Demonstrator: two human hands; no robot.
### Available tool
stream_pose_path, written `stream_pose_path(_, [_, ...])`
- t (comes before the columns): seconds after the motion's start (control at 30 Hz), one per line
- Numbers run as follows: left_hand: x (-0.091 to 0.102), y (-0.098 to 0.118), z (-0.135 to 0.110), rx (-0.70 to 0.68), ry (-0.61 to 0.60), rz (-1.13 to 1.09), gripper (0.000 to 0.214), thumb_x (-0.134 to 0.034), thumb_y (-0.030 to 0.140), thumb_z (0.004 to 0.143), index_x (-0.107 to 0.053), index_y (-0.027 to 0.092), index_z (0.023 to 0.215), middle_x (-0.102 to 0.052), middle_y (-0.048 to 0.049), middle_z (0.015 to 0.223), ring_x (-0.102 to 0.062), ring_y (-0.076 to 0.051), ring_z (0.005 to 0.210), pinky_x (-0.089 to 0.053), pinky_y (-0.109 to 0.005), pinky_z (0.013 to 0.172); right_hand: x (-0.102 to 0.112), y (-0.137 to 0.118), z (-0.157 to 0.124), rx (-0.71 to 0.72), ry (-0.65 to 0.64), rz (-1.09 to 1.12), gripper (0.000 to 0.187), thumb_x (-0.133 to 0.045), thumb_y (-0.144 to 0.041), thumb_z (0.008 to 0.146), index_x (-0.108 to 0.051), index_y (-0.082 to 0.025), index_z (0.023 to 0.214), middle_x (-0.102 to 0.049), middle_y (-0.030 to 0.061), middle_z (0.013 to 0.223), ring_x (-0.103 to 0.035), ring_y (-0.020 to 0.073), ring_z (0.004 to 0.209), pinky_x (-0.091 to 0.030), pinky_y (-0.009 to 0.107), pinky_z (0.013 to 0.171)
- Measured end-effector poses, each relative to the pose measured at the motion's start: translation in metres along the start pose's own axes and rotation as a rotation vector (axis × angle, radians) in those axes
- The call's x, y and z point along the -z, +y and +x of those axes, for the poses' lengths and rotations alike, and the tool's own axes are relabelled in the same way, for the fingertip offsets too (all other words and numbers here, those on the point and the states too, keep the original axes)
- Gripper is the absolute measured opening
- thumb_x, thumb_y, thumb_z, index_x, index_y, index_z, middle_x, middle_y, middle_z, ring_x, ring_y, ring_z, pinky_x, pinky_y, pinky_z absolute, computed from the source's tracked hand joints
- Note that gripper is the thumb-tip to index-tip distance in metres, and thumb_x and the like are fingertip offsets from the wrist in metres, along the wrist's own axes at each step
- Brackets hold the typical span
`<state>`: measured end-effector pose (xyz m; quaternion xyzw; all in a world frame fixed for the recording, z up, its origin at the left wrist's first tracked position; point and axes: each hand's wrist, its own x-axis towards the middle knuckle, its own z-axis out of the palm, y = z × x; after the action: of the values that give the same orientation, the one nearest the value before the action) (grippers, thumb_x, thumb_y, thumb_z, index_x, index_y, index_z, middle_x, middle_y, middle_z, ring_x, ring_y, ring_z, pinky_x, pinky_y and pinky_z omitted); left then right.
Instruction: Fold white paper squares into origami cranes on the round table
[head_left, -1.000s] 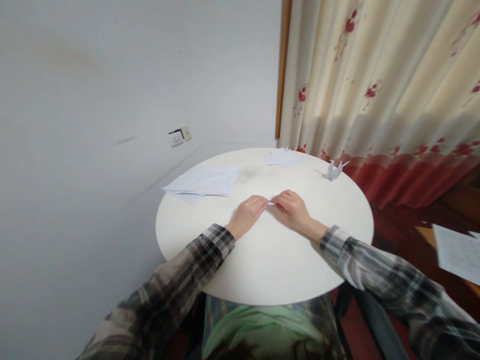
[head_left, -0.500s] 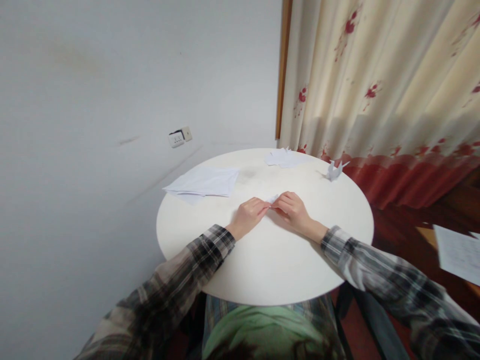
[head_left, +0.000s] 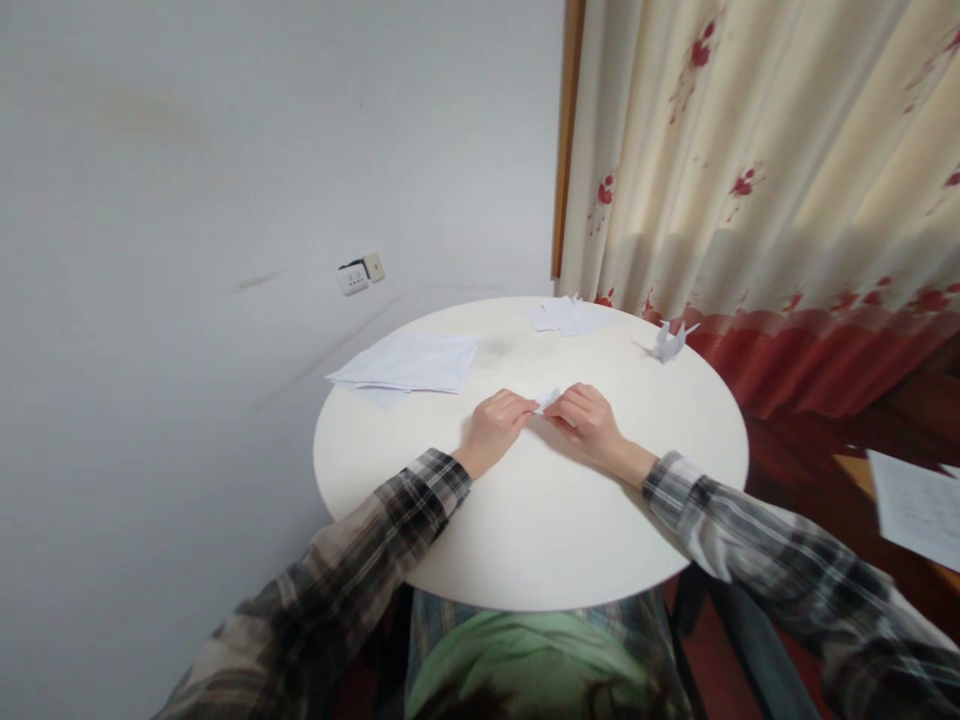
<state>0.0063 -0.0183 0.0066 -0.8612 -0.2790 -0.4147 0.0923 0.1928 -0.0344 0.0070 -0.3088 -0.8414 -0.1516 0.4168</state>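
Observation:
Over the middle of the round white table (head_left: 555, 540), a small folded piece of white paper (head_left: 547, 400) is pinched between both hands. My left hand (head_left: 496, 428) is closed on its left end with thumb and fingertips. My right hand (head_left: 587, 420) is closed on the right end, its fingers bent over the paper. Much of the folded paper is hidden behind the fingers, so its exact shape cannot be made out. To the far right of the hands stands a folded paper crane (head_left: 670, 343) with pointed tips.
A stack of white paper sheets (head_left: 412, 362) lies at the left of the table. More white paper (head_left: 566, 316) lies at the far edge. A wall socket (head_left: 352, 278), a flowered curtain (head_left: 750, 150) and a sheet with writing (head_left: 915, 505) surround the table.
My left hand has shifted slightly, and a little more of the folded paper shows between the fingertips. The right hand has barely moved; the table's other things stay put.

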Motion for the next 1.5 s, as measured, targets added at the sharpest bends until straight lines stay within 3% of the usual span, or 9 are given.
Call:
stream_pose_path(0.37, [0.0013,0.0000,0.0034,0.056,0.033,0.082,0.008,-0.056,0.015,0.078,-0.063,0.017,0.081,-0.067,-0.0005,0.078,-0.058,-0.015,0.074,-0.045,-0.029,0.069,0.0019,0.0002,0.0023,-0.021,0.024,0.107,0.012,-0.047,-0.019,0.084,-0.059,-0.019,0.085,-0.064,0.0047,0.082,-0.050,0.0167,0.079,-0.039,0.031,0.069])
stream_pose_path(0.67, [0.0012,-0.0022,0.0019,0.034,0.081,0.047,0.006,-0.056,0.018,0.079,-0.061,0.017,0.079,-0.067,-0.0015,0.078,-0.057,-0.015,0.075,-0.044,-0.029,0.069,0.0026,-0.0006,0.0040,-0.030,0.079,0.073,0.012,-0.050,-0.017,0.083,-0.061,-0.019,0.079,-0.065,0.0027,0.075,-0.048,0.0162,0.074,-0.037,0.030,0.066])
stream_pose_path(1.13, [0.0009,-0.0004,0.0033,0.005,0.031,0.033,0.008,-0.054,0.024,0.080,-0.058,0.017,0.081,-0.064,-0.0019,0.079,-0.054,-0.015,0.078,-0.041,-0.029,0.072,0.0016,0.0007,0.0018,-0.020,0.074,0.063,0.013,-0.050,-0.018,0.083,-0.062,-0.019,0.079,-0.063,0.0036,0.071,-0.047,0.0162,0.073,-0.035,0.030,0.065])
stream_pose_path(1.5, [-0.0001,-0.0002,0.0006,-0.087,0.010,0.117,0.012,-0.052,0.021,0.082,-0.060,0.018,0.074,-0.061,-0.0012,0.066,-0.053,-0.015,0.070,-0.038,-0.029,0.064,-0.0012,0.0012,-0.0015,-0.006,0.023,0.056,0.013,-0.050,-0.019,0.083,-0.063,-0.019,0.081,-0.063,0.0038,0.070,-0.046,0.0167,0.072,-0.036,0.030,0.065])
